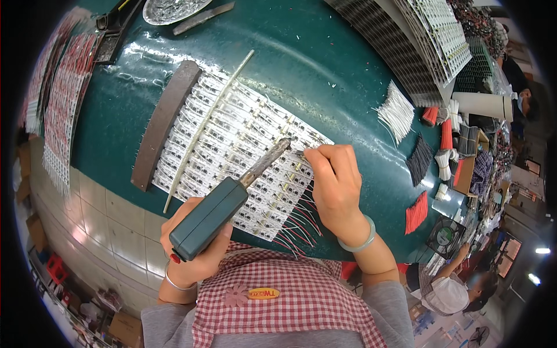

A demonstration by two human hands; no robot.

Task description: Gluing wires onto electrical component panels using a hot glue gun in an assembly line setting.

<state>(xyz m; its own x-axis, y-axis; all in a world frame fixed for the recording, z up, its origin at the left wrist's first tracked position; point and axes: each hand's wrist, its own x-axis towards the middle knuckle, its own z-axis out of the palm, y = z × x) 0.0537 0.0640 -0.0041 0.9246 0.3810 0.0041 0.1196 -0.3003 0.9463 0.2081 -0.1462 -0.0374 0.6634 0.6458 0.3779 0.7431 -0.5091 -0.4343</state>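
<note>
My left hand (194, 252) grips the soldering iron (232, 197), its tip over the circuit strips (232, 133), where my right hand (336, 185) fingers pinch a wire (300, 153).

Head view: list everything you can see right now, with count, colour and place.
soldering iron: one, dark green handle, metal tip over the strips
circuit strips: one sheet of many, white, centre of table
red and black wires: many, at the strips' near edge
brown bar: one, along the sheet's left edge
thin rod: one, pale, lying across the strips
table: one, dark green
wire bundles: several, white, black, red, at right
metal dish: one, grey, top edge
left hand: grips the soldering iron
right hand: pinching at the strips by the tip
</note>
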